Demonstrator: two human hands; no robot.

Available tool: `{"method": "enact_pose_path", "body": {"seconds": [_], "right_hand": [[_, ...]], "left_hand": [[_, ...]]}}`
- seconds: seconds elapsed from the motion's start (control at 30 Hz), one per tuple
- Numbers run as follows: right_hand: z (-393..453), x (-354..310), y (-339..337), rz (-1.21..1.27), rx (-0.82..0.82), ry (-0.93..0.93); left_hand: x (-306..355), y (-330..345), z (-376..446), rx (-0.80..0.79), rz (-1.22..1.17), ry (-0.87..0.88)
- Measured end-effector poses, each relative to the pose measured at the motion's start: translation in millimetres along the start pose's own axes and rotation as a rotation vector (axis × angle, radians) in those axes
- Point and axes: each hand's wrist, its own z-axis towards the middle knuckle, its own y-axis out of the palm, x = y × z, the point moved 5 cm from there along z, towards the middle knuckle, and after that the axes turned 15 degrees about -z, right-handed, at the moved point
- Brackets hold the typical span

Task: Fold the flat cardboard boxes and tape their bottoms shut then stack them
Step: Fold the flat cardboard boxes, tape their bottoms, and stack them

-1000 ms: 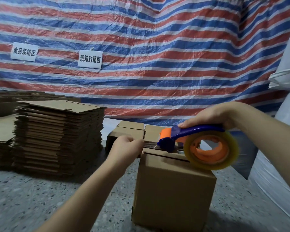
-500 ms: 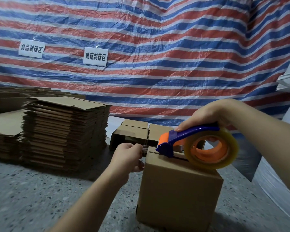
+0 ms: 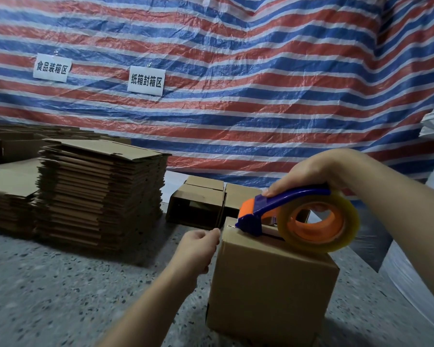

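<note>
A folded cardboard box (image 3: pixel 271 289) stands on the speckled floor (image 3: pixel 60 284) in front of me, closed flaps up. My right hand (image 3: pixel 308 171) grips the blue handle of a tape dispenser (image 3: pixel 281 209), whose orange-cored roll of clear tape (image 3: pixel 318 221) rests on the box top. The dispenser's blade end sits at the box's left top edge. My left hand (image 3: pixel 198 246) pinches the free end of the tape at that left edge, fingers curled. A tall pile of flat cardboard boxes (image 3: pixel 98 196) stands to the left.
Two folded boxes (image 3: pixel 198 204) lie on their sides behind the one I work on. Lower piles of flat cardboard (image 3: pixel 8 194) fill the far left. A striped tarpaulin (image 3: pixel 236 83) with two paper signs hangs behind. White sacks (image 3: pixel 424 284) stand at the right.
My left hand slid from on top of the box's left edge down to its left side, drawing the tape end with it. The dispenser stayed on the box top.
</note>
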Motion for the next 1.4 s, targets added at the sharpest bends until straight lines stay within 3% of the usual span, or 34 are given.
{"method": "enact_pose_path", "body": {"seconds": [0.3, 0.4, 0.47, 0.53, 0.83, 0.97, 1.07, 1.2, 1.4], "right_hand": [[-2.2, -2.4, 1.9, 0.041, 0.019, -0.017], [-0.9, -0.7, 1.6, 0.043, 0.028, -0.007], [-0.3, -0.5, 1.8, 0.041, 0.022, -0.002], [0.6, -0.9, 1.7, 0.033, 0.020, -0.008], [3.1, 0.1, 1.3, 0.053, 0.021, -0.019], [4.2, 0.0, 1.3, 0.047, 0.030, -0.019], [5.0, -0.1, 1.2, 0.038, 0.017, -0.006], [3.8, 4.3, -4.7, -0.010, 0.015, 0.010], [-1.1, 46.9, -12.1, -0.064, -0.034, 0.053]], "left_hand": [[-22.3, 4.1, 0.6, -0.028, -0.023, -0.151], [-4.7, 2.0, -5.9, 0.030, -0.011, 0.122], [11.2, 10.9, -19.1, -0.034, 0.013, 0.297], [9.3, 25.8, -29.9, -0.147, 0.051, 0.291], [0.6, 25.1, -38.6, -0.104, 0.173, 0.252], [11.6, 22.0, -36.4, -0.070, 0.379, 0.483], [12.6, 22.8, -35.3, -0.071, 0.418, 0.536], [22.2, 23.0, -37.2, 0.025, 0.723, 0.672], [26.1, 21.0, -37.9, 0.021, 0.833, 0.685]]}}
